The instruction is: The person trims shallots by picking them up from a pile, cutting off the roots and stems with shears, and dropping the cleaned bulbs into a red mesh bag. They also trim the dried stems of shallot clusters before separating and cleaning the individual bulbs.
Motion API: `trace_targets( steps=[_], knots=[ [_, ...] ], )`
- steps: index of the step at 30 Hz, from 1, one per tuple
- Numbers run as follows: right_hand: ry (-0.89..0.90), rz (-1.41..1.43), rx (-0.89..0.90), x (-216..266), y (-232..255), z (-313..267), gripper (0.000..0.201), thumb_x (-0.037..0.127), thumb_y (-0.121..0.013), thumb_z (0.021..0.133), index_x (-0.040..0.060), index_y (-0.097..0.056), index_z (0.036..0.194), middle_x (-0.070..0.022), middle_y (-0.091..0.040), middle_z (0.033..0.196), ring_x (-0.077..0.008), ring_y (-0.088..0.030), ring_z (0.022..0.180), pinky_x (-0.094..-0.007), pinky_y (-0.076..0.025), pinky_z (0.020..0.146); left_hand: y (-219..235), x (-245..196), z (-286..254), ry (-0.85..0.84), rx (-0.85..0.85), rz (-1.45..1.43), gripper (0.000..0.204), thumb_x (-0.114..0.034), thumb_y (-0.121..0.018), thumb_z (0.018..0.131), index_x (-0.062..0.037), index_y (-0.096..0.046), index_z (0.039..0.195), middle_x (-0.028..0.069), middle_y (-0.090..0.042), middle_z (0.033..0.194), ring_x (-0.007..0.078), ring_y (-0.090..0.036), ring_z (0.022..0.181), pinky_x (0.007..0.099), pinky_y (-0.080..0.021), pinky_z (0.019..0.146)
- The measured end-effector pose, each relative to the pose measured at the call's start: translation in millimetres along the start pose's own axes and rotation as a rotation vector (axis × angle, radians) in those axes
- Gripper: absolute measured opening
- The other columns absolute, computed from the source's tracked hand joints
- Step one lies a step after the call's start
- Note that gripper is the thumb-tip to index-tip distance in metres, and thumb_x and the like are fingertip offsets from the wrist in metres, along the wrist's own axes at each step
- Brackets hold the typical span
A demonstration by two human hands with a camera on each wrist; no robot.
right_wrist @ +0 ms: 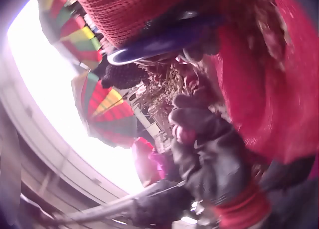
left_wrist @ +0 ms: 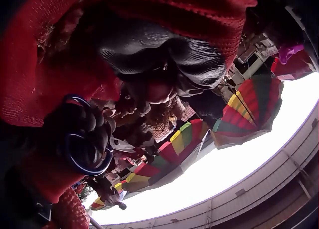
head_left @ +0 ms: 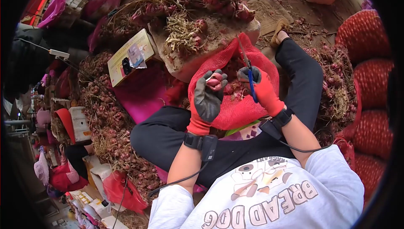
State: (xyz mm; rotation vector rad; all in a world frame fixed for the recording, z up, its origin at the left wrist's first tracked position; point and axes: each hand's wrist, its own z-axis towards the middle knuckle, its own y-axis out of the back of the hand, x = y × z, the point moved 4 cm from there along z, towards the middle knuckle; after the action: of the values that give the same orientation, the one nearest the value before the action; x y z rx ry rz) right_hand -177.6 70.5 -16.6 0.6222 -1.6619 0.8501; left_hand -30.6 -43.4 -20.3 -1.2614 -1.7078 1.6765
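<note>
My left hand [head_left: 207,102], in a red glove with a grey palm, curls its fingers round several pinkish-red shallots [head_left: 214,82]. The palm faces up in the head view. My right hand [head_left: 266,91], gloved alike, grips blue-handled scissors [head_left: 251,79], whose blades point away from me. The left wrist view shows the handle loops round the dark glove fingers and the blade tips [left_wrist: 122,146] sticking out. Below both hands, an open red mesh bag [head_left: 227,118] between my legs has loose shallots [head_left: 237,89] in it.
A stone block [head_left: 179,67] beyond the bag carries dried shallot bunches [head_left: 183,33]. More bunches lie in heaps at left [head_left: 111,134] and right [head_left: 332,81]. Filled red mesh sacks [head_left: 372,81] are stacked on the right. A yellowish box [head_left: 120,62] stands left of the block.
</note>
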Motion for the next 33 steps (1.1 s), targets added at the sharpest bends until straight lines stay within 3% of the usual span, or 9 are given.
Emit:
trace_targets(
  steps=[3, 6, 8, 12, 16, 18, 22, 26, 33],
  knots=[
    [-0.122, -0.011, 0.062, 14, -14, -2, 0.024, 0.006, -0.067, 0.080, -0.0008, -0.061, 0.103, -0.0063, -0.069, 0.092, -0.0161, -0.066, 0.085, -0.0288, -0.052, 0.077, 5, 8, 0, 0.012, 0.015, 0.030, 0.037, -0.022, -0.047, 0.100, 0.0021, -0.046, 0.128, 0.0207, -0.048, 0.132, 0.0301, -0.052, 0.119, 0.0383, -0.047, 0.101],
    [0.105, -0.292, 0.050, 8, -19, 4, 0.026, 0.006, -0.069, 0.078, 0.0005, -0.062, 0.102, -0.0078, -0.070, 0.092, -0.0162, -0.066, 0.083, -0.0299, -0.051, 0.075, 7, 13, 0, 0.030, 0.019, 0.044, 0.039, -0.023, -0.046, 0.100, 0.0023, -0.045, 0.129, 0.0176, -0.048, 0.133, 0.0261, -0.052, 0.117, 0.0358, -0.047, 0.098],
    [0.031, -0.178, 0.066, 5, -24, 5, 0.028, 0.009, -0.071, 0.077, 0.0010, -0.062, 0.102, -0.0104, -0.070, 0.092, -0.0171, -0.067, 0.081, -0.0308, -0.051, 0.073, 4, 16, -1, 0.026, 0.040, 0.105, 0.040, -0.023, -0.046, 0.100, 0.0020, -0.043, 0.131, 0.0151, -0.048, 0.133, 0.0233, -0.053, 0.116, 0.0347, -0.047, 0.096],
    [0.007, -0.300, 0.046, -1, -23, 11, 0.028, 0.015, -0.071, 0.076, 0.0018, -0.062, 0.099, -0.0156, -0.068, 0.088, -0.0249, -0.067, 0.077, -0.0343, -0.051, 0.069, 24, 19, -1, -0.112, 0.198, 0.768, 0.039, -0.008, -0.050, 0.096, 0.0020, -0.042, 0.132, 0.0120, -0.052, 0.130, 0.0220, -0.055, 0.112, 0.0344, -0.046, 0.094],
    [0.400, -0.928, 0.076, 19, -31, -4, 0.023, 0.015, -0.068, 0.077, 0.0026, -0.062, 0.095, -0.0173, -0.065, 0.082, -0.0335, -0.064, 0.075, -0.0374, -0.051, 0.067, 27, 20, -11, -0.337, 0.179, 1.514, 0.036, 0.006, -0.050, 0.091, 0.0017, -0.046, 0.126, 0.0124, -0.056, 0.118, 0.0233, -0.057, 0.106, 0.0322, -0.045, 0.093],
    [0.354, -0.854, 0.052, 12, -29, -8, 0.020, 0.014, -0.067, 0.076, 0.0032, -0.062, 0.093, -0.0179, -0.064, 0.081, -0.0364, -0.062, 0.074, -0.0384, -0.050, 0.066, 11, 17, -5, -0.353, 0.267, 1.351, 0.031, 0.001, -0.049, 0.094, 0.0013, -0.047, 0.125, 0.0126, -0.057, 0.114, 0.0232, -0.057, 0.105, 0.0318, -0.045, 0.093],
    [0.059, -0.270, 0.005, -10, -15, 2, 0.028, 0.008, -0.072, 0.075, 0.0016, -0.064, 0.101, -0.0124, -0.069, 0.084, -0.0223, -0.067, 0.075, -0.0327, -0.052, 0.070, 0, 21, -1, -0.216, 0.154, 1.102, 0.032, -0.015, -0.043, 0.101, 0.0018, -0.047, 0.128, 0.0085, -0.056, 0.115, 0.0146, -0.055, 0.102, 0.0260, -0.045, 0.090],
    [0.000, -0.269, -0.033, -14, -8, 3, 0.018, 0.005, -0.067, 0.083, -0.0010, -0.063, 0.100, -0.0048, -0.068, 0.090, -0.0104, -0.063, 0.075, -0.0251, -0.052, 0.065, 19, 23, 3, -0.072, 0.138, 0.622, 0.045, -0.030, -0.046, 0.101, -0.0006, -0.042, 0.134, 0.0070, -0.052, 0.119, 0.0159, -0.053, 0.106, 0.0305, -0.045, 0.096],
    [-0.170, 0.015, 0.063, -7, -8, 4, 0.022, 0.008, -0.069, 0.081, -0.0005, -0.064, 0.101, -0.0090, -0.070, 0.085, -0.0140, -0.065, 0.077, -0.0307, -0.052, 0.070, 17, 17, -1, -0.101, 0.028, 0.699, 0.051, -0.039, -0.046, 0.099, -0.0016, -0.042, 0.134, 0.0064, -0.052, 0.120, 0.0144, -0.053, 0.104, 0.0302, -0.046, 0.096]
  ],
)
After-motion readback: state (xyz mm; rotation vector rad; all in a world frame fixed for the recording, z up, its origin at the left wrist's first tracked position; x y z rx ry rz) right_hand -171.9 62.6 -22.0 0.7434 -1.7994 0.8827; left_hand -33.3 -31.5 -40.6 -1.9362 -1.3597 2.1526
